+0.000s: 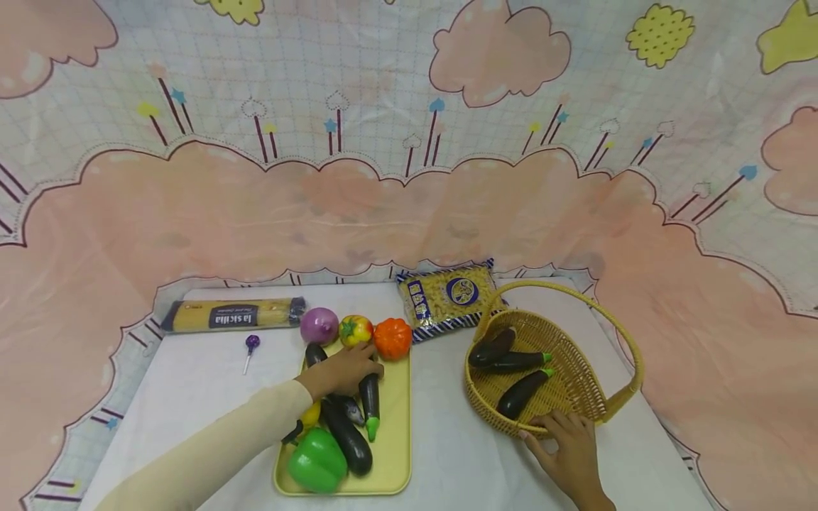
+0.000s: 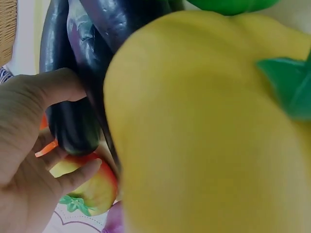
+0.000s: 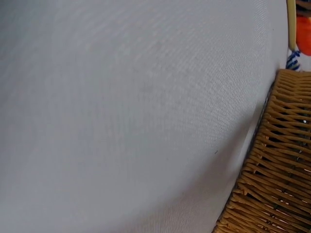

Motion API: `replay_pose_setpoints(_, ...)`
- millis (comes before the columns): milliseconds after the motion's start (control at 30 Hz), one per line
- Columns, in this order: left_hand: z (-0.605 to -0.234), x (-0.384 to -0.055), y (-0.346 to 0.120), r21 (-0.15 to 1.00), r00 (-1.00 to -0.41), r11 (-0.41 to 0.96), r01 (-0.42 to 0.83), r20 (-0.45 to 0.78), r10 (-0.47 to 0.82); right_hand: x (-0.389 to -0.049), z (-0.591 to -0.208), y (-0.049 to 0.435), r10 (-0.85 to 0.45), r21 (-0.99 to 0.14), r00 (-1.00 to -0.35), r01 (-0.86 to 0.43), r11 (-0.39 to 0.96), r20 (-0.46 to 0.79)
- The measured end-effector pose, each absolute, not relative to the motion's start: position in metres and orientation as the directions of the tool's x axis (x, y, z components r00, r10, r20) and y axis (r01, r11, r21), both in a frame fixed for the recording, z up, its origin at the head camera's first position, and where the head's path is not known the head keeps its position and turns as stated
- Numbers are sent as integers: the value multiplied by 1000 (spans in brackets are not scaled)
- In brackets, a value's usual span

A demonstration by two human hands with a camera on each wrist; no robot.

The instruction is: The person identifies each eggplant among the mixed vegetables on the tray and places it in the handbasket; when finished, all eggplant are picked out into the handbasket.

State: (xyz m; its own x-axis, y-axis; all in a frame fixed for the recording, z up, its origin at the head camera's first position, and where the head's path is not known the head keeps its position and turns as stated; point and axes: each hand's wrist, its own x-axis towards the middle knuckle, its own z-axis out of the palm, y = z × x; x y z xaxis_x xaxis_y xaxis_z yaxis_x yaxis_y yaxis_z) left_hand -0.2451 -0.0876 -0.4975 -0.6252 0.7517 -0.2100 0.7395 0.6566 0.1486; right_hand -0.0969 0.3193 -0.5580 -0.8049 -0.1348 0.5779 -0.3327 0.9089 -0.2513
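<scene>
My left hand (image 1: 345, 369) reaches over the yellow tray (image 1: 399, 397), its thumb lying across a dark eggplant (image 1: 369, 397) with a green stem. In the left wrist view its fingers (image 2: 80, 177) extend loosely past the eggplant's rounded end, beside a red-and-yellow pepper (image 2: 92, 191). More eggplants, a green bell pepper (image 1: 317, 460) and a yellow pepper (image 2: 194, 121) share the tray. On the right, my right hand (image 1: 569, 451) grips the near rim of a wicker basket (image 1: 575, 355), thumb outside. Three eggplants lie in the basket, one of them a green-tipped eggplant (image 1: 524, 394).
Behind the tray sit a purple onion (image 1: 319, 326) and an orange pumpkin (image 1: 393, 338). A pasta bag (image 1: 447, 294) lies at the back, a spaghetti pack (image 1: 233, 315) at back left, with a lollipop (image 1: 252, 343) before it. The basket's tall handle (image 1: 629, 341) arches upward.
</scene>
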Motion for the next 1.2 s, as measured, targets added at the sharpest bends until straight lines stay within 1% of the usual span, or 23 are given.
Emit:
replay_pose_setpoints(67, -500, -246, -88, 138, -621, 649, 748, -195, 759, -97, -558, 319, -135, -249, -804, -332, 910, 579)
replay_pose_setpoints(167, -499, -248, -87, 168, -615, 640, 750, -181, 767, -97, -558, 320, -135, -245, -804, -329, 912, 579)
replay_pose_setpoints(300, -491, -251, -87, 260, -632, 661, 704, -196, 750, -97, -558, 320, -134, -242, -805, -326, 914, 578)
replay_pose_setpoints(433, -479, -252, -86, 340, -644, 661, 669, -179, 743, -97, -559, 320, -132, -248, -808, -325, 913, 574)
replay_pose_setpoints(633, -462, -253, -78, 489, -643, 596, 637, -89, 761, -96, -559, 319, -130, -247, -811, -321, 914, 571)
replay_pose_setpoints(733, -451, -251, -68, 526, -650, 569, 632, -40, 759, -96, -559, 320, -129, -248, -808, -323, 914, 575)
replay_pose_setpoints(833, -440, -249, -55, 530, -660, 553, 643, 17, 751, -97, -558, 320, -125, -251, -805, -323, 912, 580)
replay_pose_setpoints(1000, -433, -247, -29, 476, -691, 583, 659, 75, 719, -97, -559, 320, -122, -256, -806, -322, 911, 579)
replay_pose_setpoints(1200, -436, -247, 11, 397, -682, 601, 694, 95, 725, -97, -559, 320, -124, -251, -812, -316, 915, 570)
